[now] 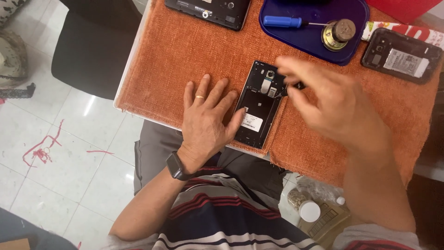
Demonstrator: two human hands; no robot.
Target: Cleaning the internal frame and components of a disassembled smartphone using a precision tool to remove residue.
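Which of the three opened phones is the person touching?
The middle phone, lying between both hands: the left hand steadies its edge. The top phone and the right-side phone lie untouched.

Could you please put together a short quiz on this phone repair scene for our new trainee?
1. True or false: the left hand lies flat beside the opened phone, thumb at its edge.
2. Where does the blue-handled screwdriver lie? A) on the orange cloth B) in the blue tray C) on the floor
3. What does the right hand pinch above the phone?

Key: 1. True. 2. B. 3. A small dark part; motion blur hides what kind.
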